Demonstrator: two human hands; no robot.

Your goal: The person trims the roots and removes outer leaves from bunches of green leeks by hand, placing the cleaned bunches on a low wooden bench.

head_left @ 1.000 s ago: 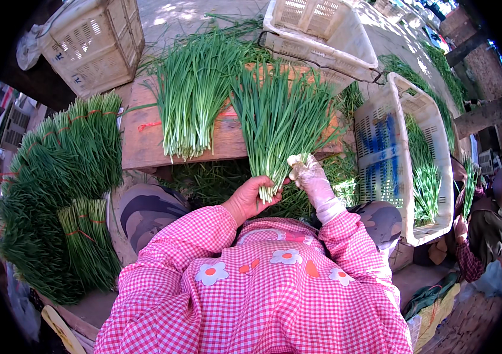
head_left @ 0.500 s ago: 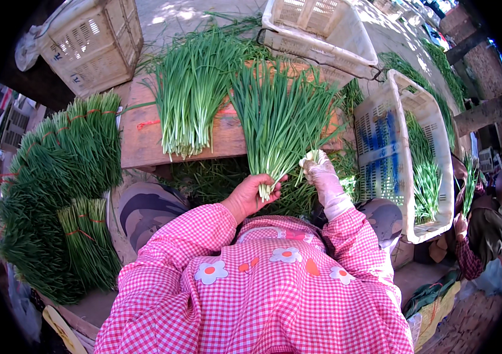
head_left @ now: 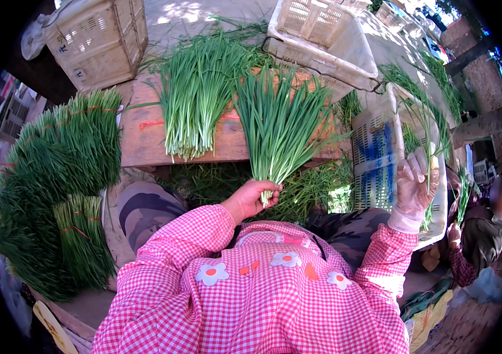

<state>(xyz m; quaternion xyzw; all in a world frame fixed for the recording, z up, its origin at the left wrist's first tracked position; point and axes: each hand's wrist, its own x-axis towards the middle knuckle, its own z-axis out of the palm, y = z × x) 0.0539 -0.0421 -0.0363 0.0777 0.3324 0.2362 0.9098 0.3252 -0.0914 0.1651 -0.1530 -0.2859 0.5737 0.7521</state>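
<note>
My bare left hand (head_left: 251,197) is closed around the pale stem ends of a bunch of green chives (head_left: 277,127). The leaves fan out away from me over the front of a reddish wooden board (head_left: 142,144). On my right, my gloved right hand (head_left: 413,186) is raised at a white plastic crate (head_left: 375,153). A few thin chive stalks (head_left: 427,133) stand up from between its fingers. Left of the held bunch, a loose pile of chives (head_left: 195,100) lies on the board, stem ends toward me.
A large stack of chives (head_left: 56,159) tied with red bands is at my left, with smaller tied bundles (head_left: 82,230) nearer. Crates stand at the far left (head_left: 94,44) and far middle (head_left: 322,47). Loose leaves (head_left: 215,183) lie under the board. Another person (head_left: 481,236) sits at right.
My right hand has moved from beside the held bunch out to the right and up, to the crate, with a few stalks in it. My left hand keeps its grip on the bunch.
</note>
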